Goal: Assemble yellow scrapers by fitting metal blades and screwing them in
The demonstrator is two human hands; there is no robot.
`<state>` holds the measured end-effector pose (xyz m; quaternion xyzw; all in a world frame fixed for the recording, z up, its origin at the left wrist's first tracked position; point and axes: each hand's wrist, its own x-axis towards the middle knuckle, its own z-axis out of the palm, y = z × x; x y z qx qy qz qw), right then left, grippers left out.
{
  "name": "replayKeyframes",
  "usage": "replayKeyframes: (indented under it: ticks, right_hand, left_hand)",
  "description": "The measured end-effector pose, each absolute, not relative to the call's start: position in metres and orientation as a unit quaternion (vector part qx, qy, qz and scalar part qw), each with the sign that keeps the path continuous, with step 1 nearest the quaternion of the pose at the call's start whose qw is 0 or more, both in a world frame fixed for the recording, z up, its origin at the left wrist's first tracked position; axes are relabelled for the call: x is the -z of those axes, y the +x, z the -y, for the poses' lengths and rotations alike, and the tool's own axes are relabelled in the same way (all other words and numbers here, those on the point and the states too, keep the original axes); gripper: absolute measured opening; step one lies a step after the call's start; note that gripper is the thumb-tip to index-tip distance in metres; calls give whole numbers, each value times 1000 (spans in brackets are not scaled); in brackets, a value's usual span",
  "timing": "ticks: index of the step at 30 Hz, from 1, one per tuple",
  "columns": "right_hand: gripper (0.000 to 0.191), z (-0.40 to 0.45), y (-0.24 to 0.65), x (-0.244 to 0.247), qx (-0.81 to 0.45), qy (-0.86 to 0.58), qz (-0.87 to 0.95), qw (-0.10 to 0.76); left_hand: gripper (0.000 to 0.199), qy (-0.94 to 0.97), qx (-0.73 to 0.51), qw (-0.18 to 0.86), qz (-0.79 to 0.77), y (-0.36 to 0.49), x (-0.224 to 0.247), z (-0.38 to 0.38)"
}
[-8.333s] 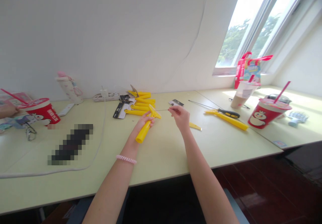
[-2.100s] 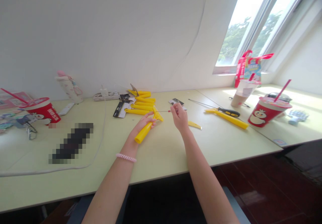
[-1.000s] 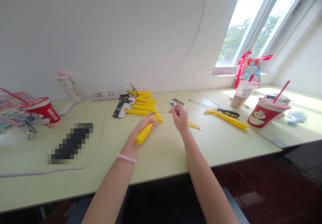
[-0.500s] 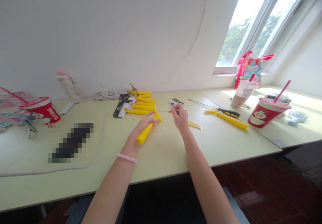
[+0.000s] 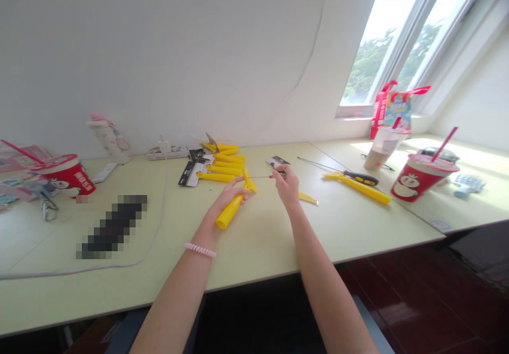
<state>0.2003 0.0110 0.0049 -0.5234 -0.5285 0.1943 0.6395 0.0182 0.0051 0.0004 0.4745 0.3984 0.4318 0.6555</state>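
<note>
Though blurry, left hand [image 5: 227, 194] closed round a yellow scraper [image 5: 229, 211], right hand [image 5: 285, 184] pinching perhaps a thin pin [image 5: 260, 177]

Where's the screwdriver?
In the head view, the screwdriver lies on the desk right of the right hand, just behind a yellow scraper.

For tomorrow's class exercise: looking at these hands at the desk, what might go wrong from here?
The thin metal pin pinched in the right hand points toward the yellow scraper gripped in the left hand, so a slip might prick those fingers. The scraper's head also sits near the heap of yellow scrapers, which could get knocked.
</note>
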Motion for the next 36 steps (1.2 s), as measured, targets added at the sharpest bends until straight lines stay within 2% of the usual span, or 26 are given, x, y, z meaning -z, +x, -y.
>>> replayKeyframes:
  ticks: [4, 6, 9, 13, 17, 22, 27, 31, 36]
  right_hand:
    - [26, -14, 208, -4, -131, -570, 493, 644]
    - [27, -16, 211, 0, -94, -619, 487, 609]
    - [21, -21, 210, 13, -73, -675, 543, 493]
    - [25, -24, 192, 27, -11, -719, 615, 323]
    - [28, -25, 179, 27, 53, -763, 601, 232]
    - [40, -39, 193, 24, 48, -768, 585, 258]
    - [40, -65, 226, 19, -14, -769, 565, 300]
    - [44, -91, 242, 13, -123, -769, 562, 279]
    - [46, -110, 248, 6, -180, -776, 547, 256]
  left_hand:
    - [68, 459, -453, 653, -396, 18, 4, -11]
    - [66, 438, -472, 659, -387, 18, 4, -14]
    - [64, 410, -495, 674, -363, 20, 1, -15]
    - [64, 379, -509, 681, -364, 21, -5, -10]
    - [65, 360, -511, 683, -379, 22, -5, -9]
    - [68, 373, -511, 681, -368, 22, 2, -14]
    - [69, 361, -509, 690, -367, 22, 8, -18]
    - [72, 349, -501, 696, -378, 22, 11, -19]
    - [70, 352, -489, 701, -381, 23, 7, -15]
